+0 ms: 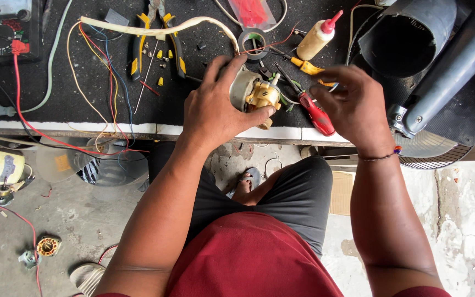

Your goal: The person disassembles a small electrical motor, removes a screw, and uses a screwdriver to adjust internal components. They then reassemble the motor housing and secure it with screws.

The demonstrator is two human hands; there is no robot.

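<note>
While my left hand [215, 113] is gripping the small motor [254, 93] over the workbench's near edge [138, 129], my right hand [353, 104], fingers loosely curled, is pinching nothing; it seems heavy, stiff, best held by its casing.

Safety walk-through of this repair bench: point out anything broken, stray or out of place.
A small wound motor coil lies on the concrete floor at lower left, far from the bench. Bare-ended coloured wires sprawl across the bench and trail over its edge. The left hand grips a small motor; nothing looks spilled.
</note>
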